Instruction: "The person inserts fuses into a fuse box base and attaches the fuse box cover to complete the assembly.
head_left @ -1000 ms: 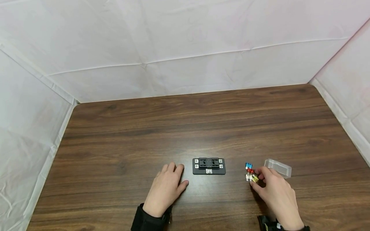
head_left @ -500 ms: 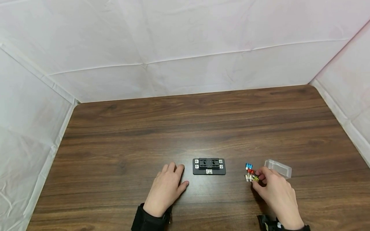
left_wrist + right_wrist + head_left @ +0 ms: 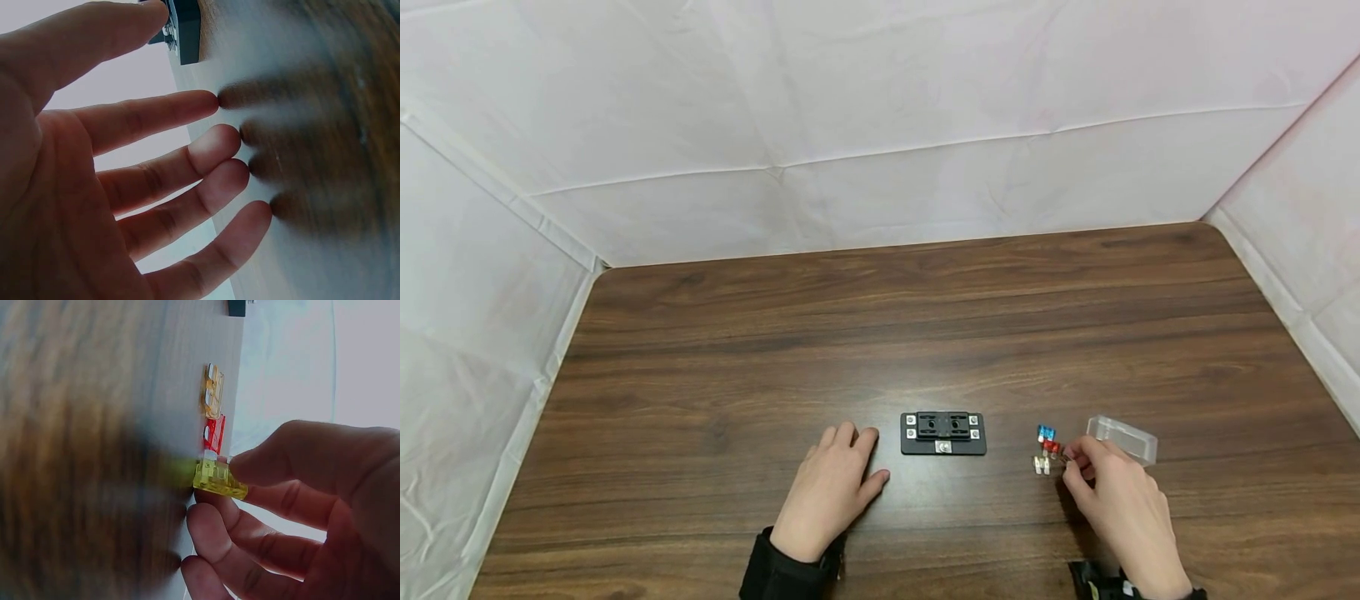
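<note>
My right hand (image 3: pixel 1120 504) pinches a yellow blade fuse (image 3: pixel 219 480) between thumb and forefinger, low at the table; in the head view the fingers mostly hide it. Just left of those fingertips lie a blue blade fuse (image 3: pixel 1046 432), a red blade fuse (image 3: pixel 1051 447) and a pale, clear one (image 3: pixel 1041 466). A black fuse block (image 3: pixel 943 447) with silver screw terminals sits on the table between the two hands. To its left my left hand (image 3: pixel 829 504) is spread, palm down, holding nothing. In the left wrist view its fingertips (image 3: pixel 203 103) rest at the tabletop.
A clear plastic case (image 3: pixel 1127 435) lies open-topped just behind the right hand. The brown wood-grain table (image 3: pixel 865 333) stretches back to a white cloth wall (image 3: pixel 887 200), with more white cloth on both sides.
The right hand's thumb and forefinger have drawn the yellow fuse slightly right, away from the pale fuse, which has shifted a little left. The left hand stays still.
</note>
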{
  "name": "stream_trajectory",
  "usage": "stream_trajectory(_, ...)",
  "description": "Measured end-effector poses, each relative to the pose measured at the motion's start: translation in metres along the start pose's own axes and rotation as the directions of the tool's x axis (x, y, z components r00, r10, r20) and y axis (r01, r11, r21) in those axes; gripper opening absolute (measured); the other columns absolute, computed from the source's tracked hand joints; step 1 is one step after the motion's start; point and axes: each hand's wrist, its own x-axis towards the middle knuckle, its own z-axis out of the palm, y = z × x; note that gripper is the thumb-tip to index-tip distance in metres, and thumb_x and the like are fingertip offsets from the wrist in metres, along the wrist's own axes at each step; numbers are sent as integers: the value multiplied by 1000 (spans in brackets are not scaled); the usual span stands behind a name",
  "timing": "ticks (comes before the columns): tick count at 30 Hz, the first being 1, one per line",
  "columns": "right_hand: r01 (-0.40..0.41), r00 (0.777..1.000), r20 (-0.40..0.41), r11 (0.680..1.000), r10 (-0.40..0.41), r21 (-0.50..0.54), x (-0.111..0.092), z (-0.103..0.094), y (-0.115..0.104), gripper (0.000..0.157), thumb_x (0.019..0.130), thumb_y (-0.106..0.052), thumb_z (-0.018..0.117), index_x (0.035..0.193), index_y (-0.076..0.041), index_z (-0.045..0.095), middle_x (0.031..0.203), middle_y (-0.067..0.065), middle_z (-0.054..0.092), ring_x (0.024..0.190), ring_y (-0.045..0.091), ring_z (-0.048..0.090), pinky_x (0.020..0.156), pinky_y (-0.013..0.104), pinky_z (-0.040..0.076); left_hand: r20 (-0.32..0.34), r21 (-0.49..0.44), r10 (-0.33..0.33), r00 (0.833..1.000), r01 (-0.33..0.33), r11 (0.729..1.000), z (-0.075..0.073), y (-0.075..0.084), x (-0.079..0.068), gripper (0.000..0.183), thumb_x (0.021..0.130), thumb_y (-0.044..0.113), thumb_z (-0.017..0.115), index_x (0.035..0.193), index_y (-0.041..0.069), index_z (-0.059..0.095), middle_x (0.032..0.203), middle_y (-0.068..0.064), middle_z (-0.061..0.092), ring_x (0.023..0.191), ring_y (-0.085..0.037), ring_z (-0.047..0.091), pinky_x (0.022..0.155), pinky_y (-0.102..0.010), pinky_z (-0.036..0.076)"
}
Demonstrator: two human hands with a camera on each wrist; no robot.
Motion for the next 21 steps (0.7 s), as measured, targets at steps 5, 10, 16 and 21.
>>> stream_trajectory(5, 1, 999, 33, 1000, -1, 7, 0, 0, 2, 15, 74, -12, 66, 88, -12, 61, 80, 3, 62, 68, 22, 59, 50, 44, 44, 2, 1, -2, 1000, 2, 1000, 0, 0, 1, 35, 81, 28, 67, 107, 6, 57, 84, -7, 49, 70, -20, 37, 55, -32, 36)
stream_trajectory(10, 7, 999, 47, 1000, -7, 5, 2, 1, 4, 17, 72, -9, 69, 87, -12, 60, 79, 2, 61, 68, 21, 58, 50, 43, 43, 6, 4, -9, 1000, 9, 1000, 0, 0, 1, 35, 81, 28, 67, 107, 6, 57, 84, -8, 49, 70, -20, 38, 56, -33, 37)
stream_trajectory(16, 16, 999, 40, 1000, -16, 4, 2, 1, 4, 16, 73, -8, 70, 86, -11, 61, 78, 2, 61, 65, 19, 57, 49, 41, 42, 4, 6, -9, 1000, 9, 1000, 0, 0, 1, 35, 81, 28, 67, 107, 6, 57, 83, -8, 49, 70, -20, 38, 56, -33, 37)
stream_trajectory(21, 16, 1000, 17, 1000, -16, 9, 2, 2, 3, 17, 72, -8, 70, 86, -13, 61, 77, 1, 63, 66, 20, 58, 49, 43, 43, 0, 5, -10, 1000, 10, 1000, -1, 0, 1, 36, 81, 28, 67, 107, 6, 57, 84, -8, 49, 71, -21, 38, 56, -34, 38)
